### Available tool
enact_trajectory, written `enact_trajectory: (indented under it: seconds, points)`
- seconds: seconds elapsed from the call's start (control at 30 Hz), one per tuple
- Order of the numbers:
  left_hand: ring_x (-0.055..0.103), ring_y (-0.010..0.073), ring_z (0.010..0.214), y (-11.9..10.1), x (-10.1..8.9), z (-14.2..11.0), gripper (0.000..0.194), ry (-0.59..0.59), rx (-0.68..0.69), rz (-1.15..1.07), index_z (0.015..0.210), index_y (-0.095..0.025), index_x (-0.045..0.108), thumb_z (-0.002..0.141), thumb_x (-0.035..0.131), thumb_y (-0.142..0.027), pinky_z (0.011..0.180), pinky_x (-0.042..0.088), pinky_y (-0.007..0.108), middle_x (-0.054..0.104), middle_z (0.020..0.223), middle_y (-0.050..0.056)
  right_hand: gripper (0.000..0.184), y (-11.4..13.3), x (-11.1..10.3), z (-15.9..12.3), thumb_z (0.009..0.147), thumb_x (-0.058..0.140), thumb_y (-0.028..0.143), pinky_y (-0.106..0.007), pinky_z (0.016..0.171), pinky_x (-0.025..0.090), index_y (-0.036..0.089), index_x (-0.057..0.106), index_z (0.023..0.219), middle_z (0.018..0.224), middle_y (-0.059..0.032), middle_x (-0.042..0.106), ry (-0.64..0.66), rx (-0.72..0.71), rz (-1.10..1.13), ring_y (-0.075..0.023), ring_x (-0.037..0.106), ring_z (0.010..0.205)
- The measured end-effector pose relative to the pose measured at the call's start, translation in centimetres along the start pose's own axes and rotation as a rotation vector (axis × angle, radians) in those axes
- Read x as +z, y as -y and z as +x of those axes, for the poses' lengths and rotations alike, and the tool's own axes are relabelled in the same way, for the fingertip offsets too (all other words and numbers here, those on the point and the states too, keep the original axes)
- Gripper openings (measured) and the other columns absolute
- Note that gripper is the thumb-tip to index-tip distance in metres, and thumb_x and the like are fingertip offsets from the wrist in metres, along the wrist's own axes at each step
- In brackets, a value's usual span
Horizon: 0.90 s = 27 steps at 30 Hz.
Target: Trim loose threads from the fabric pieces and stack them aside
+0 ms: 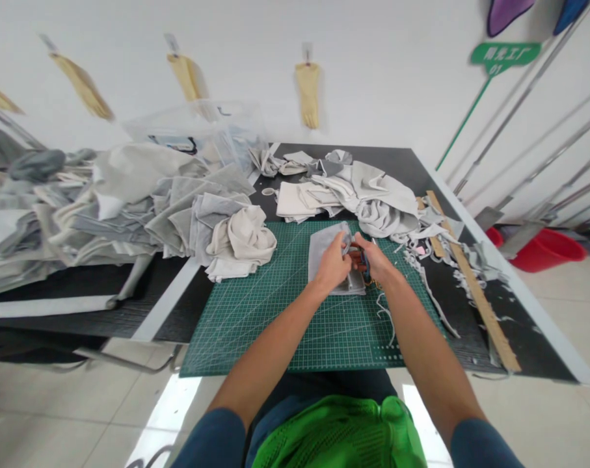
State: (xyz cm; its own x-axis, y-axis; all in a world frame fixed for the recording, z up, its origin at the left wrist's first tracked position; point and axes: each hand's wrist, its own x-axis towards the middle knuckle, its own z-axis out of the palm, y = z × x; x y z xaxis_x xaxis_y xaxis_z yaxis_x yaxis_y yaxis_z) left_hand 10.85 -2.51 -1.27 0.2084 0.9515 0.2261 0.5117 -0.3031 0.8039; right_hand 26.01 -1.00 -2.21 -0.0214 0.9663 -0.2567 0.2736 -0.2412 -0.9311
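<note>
My left hand [332,265] is closed on the edge of a grey piece of cloth [320,247], its upper part raised off the green cutting mat [270,318]. Close beside it, my right hand [378,263] curls around what look like small dark-handled scissors [365,265], held at the right edge of that cloth. The fingers hide most of the tool and its blades. A thin strip of trimmed fabric [386,315] lies on the mat below my right hand.
Piled grey and cream cloths [177,208] cover the left side, with a clear plastic bin [226,130] behind. More cloths [367,188] lie at the back. To the right are a wooden ruler [480,292] and fabric scraps [426,250]. A red bucket [548,250] stands on the floor.
</note>
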Motion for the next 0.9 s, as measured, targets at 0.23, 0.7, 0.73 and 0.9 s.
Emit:
enact_trajectory:
  seconds: [0.23, 0.7, 0.73, 0.9]
  points:
    - [0.067, 0.0229, 0.118, 1.4, -0.5, -0.4, 0.034, 0.066, -0.083, 0.24, 0.124, -0.019, 0.065, 0.092, 0.054, -0.016, 0.106, 0.051, 0.034, 0.071, 0.129, 0.012, 0.049, -1.4, 0.3, 1.7, 0.086, 0.069, 0.029, -0.029, 0.077, 0.053, 0.013, 0.062, 0.132, 0.094, -0.0102, 0.077, -0.268, 0.035, -0.383, -0.0237, 0.073, 0.089]
    - [0.068, 0.0202, 0.095, 4.9, -4.8, -0.9, 0.059, 0.064, -0.168, 0.309, 0.139, -0.025, 0.058, 0.084, 0.051, -0.004, 0.096, 0.052, 0.031, 0.068, 0.112, 0.009, 0.07, -0.4, 2.5, 0.1, 0.086, 0.068, 0.023, -0.041, 0.102, 0.049, 0.014, 0.046, 0.152, 0.124, -0.0211, 0.072, -0.243, -0.073, -0.74, -0.0348, 0.068, 0.12]
    - [0.067, 0.0192, 0.094, 5.0, -5.1, -1.0, 0.055, 0.067, -0.139, 0.303, 0.131, -0.025, 0.065, 0.083, 0.05, -0.002, 0.096, 0.051, 0.031, 0.066, 0.11, 0.008, 0.07, -0.3, 2.9, 0.1, 0.087, 0.066, 0.022, -0.039, 0.103, 0.049, 0.016, 0.045, 0.153, 0.125, -0.0189, 0.073, -0.239, -0.101, -0.732, -0.0328, 0.069, 0.12]
    - [0.062, 0.022, 0.103, 5.9, -7.3, -1.2, 0.05, 0.007, -0.097, 0.315, 0.114, -0.015, 0.074, 0.072, 0.055, 0.004, 0.101, 0.05, 0.032, 0.06, 0.108, 0.012, 0.057, 0.5, 6.0, 0.3, 0.092, 0.059, 0.019, -0.033, 0.103, 0.048, 0.022, 0.053, 0.148, 0.127, -0.0115, 0.074, -0.246, -0.247, -0.671, -0.0257, 0.07, 0.116]
